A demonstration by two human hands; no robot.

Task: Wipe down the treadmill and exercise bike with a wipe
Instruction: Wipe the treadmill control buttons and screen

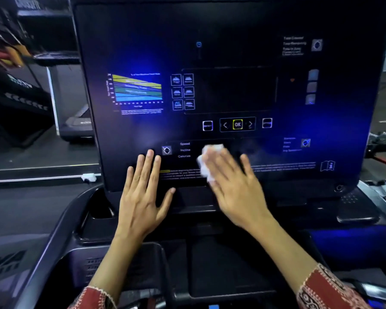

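Dark treadmill console (232,30), white wipe (206,161) under right hand (234,188), left hand (143,192) flat beside

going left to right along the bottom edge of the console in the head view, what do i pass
white clip on the rail → left hand flat on the console → right hand pressing the wipe → book-shaped info icon
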